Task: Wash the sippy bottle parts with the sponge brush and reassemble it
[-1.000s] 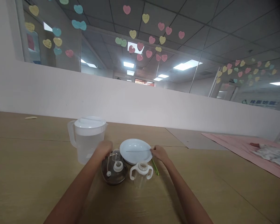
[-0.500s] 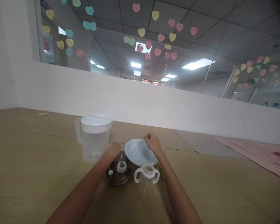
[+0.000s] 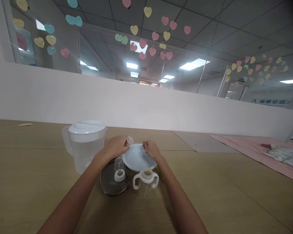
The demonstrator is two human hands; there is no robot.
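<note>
My left hand (image 3: 116, 147) is raised over the white plate (image 3: 136, 161) and pinches a small round translucent piece (image 3: 130, 140) between its fingertips. My right hand (image 3: 151, 149) is closed on a thin metal pin (image 3: 145, 143), held above the plate and pointing toward that piece. In front of the hands a dark glass dish (image 3: 113, 180) holds a clear cap and a white ring. A clear two-handled baby bottle (image 3: 146, 180) stands to its right, open at the top.
A clear pitcher (image 3: 85, 144) with a white lid stands to the left on the wooden table (image 3: 34, 182). A pink cloth (image 3: 254, 151) with patterned fabric lies at the far right. A white partition wall runs behind the table.
My left hand has lifted from the dark dish with the small round piece. My right hand has shifted left with the pin, meeting the left hand over the plate.
</note>
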